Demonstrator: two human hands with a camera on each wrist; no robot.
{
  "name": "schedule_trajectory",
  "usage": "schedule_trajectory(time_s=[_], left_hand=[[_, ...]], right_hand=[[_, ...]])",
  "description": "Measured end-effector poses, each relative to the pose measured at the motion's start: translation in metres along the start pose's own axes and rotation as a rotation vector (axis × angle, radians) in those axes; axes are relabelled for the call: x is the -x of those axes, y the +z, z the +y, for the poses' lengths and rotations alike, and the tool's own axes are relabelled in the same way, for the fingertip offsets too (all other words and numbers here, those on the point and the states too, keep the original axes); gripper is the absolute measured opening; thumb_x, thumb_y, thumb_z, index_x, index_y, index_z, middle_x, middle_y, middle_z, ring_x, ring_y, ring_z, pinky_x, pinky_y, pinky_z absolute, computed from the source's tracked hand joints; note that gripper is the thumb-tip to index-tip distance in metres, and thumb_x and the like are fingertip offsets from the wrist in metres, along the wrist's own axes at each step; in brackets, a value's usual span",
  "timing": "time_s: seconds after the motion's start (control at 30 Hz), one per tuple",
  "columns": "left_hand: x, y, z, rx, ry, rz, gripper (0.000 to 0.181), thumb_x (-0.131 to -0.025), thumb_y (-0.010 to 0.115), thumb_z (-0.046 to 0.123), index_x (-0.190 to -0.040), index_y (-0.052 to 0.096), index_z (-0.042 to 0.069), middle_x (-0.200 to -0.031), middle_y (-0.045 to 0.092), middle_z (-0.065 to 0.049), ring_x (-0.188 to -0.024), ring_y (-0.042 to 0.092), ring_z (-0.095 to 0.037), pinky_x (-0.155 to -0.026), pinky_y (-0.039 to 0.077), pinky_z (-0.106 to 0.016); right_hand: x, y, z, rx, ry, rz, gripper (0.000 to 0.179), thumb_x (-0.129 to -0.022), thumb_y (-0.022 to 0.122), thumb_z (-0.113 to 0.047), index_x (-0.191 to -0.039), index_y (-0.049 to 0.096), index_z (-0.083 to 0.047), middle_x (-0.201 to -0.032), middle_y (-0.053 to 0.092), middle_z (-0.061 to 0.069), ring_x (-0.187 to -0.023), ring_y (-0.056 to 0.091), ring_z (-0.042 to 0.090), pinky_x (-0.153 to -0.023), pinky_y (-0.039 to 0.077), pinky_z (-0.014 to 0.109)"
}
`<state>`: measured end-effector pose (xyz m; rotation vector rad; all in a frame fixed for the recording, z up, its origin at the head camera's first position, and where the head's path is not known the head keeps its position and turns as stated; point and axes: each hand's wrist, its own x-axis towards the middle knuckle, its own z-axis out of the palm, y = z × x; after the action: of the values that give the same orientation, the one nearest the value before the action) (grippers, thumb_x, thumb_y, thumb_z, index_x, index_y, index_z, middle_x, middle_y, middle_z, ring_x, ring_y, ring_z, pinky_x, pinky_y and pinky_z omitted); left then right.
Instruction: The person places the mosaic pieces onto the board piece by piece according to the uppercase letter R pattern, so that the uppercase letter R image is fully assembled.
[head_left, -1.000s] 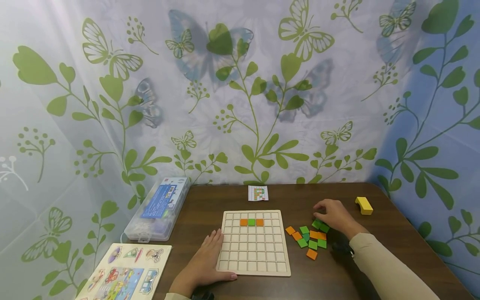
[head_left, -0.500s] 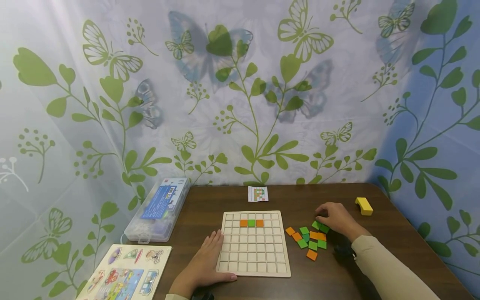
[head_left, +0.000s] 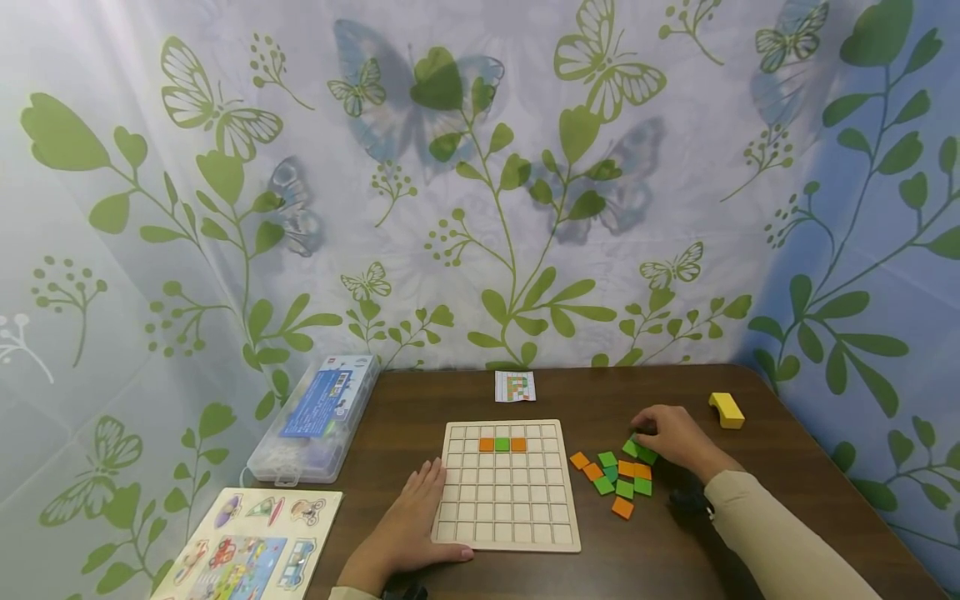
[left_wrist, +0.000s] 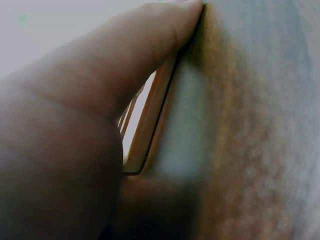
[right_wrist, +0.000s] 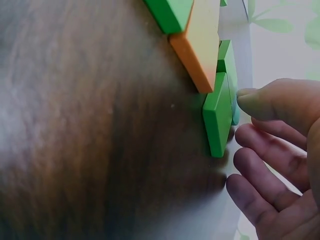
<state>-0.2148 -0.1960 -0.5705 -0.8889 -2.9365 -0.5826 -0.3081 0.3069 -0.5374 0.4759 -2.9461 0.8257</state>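
Note:
My left hand (head_left: 408, 521) lies at the left side of a pale wooden grid board (head_left: 510, 500), fingertips along its edge and thumb at the near corner. Close up in the left wrist view, the thumb (left_wrist: 145, 37) covers part of the board's rim (left_wrist: 155, 115). One green tile (head_left: 502, 445) sits in the board between two orange ones. Over the loose tiles to the right is my right hand (head_left: 675, 437), its fingers loosely bent. In the right wrist view its thumb tip (right_wrist: 250, 102) is right at a teal tile (right_wrist: 235, 107), beside a green tile (right_wrist: 217, 115).
Several orange and green tiles (head_left: 624, 489) lie right of the board. Behind it is a small printed pattern card (head_left: 515, 387). A yellow arch block (head_left: 727, 411) stands at the far right. On the left are a clear plastic case (head_left: 315, 421) and a picture puzzle board (head_left: 251, 542).
My right hand has shifted slightly right and toward me over the loose tiles, then held nearly still. The left hand and the tiles in the board stay as they were.

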Motion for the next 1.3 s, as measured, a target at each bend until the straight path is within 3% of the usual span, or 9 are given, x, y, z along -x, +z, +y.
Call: schedule_trajectory(time_s=[0.4,0.93,1.3], left_hand=[[0.0,0.0,0.0,0.003,-0.004,-0.005,0.133,-0.079,0.065,0.088,-0.162,0.028,-0.009,-0.168,0.024,-0.025,-0.156,0.018,-0.04,-0.125,0.017,-0.054],[-0.001,-0.002,0.0,0.011,0.012,0.003,0.133,-0.08,0.068,0.085,-0.161,0.027,-0.012,-0.167,0.025,-0.027,-0.156,0.019,-0.042,-0.124,0.019,-0.056],[0.0,-0.002,0.001,0.004,0.001,-0.01,0.132,-0.08,0.066,0.086,-0.161,0.028,-0.01,-0.168,0.025,-0.026,-0.156,0.018,-0.041,-0.125,0.017,-0.054]], right_hand=[[0.0,0.0,-0.001,-0.032,0.011,-0.006,0.019,-0.089,0.084,-0.008,-0.106,0.078,-0.001,-0.102,0.073,0.007,-0.092,0.069,0.027,-0.083,0.06,0.054],[-0.01,-0.005,-0.013,-0.086,0.135,-0.126,0.018,-0.093,0.08,-0.002,-0.111,0.078,-0.001,-0.099,0.071,0.003,-0.092,0.067,0.025,-0.085,0.059,0.05],[-0.01,-0.007,-0.008,-0.194,0.147,-0.1,0.016,-0.089,0.081,0.003,-0.104,0.078,-0.003,-0.092,0.068,0.002,-0.086,0.063,0.022,-0.078,0.058,0.042]])
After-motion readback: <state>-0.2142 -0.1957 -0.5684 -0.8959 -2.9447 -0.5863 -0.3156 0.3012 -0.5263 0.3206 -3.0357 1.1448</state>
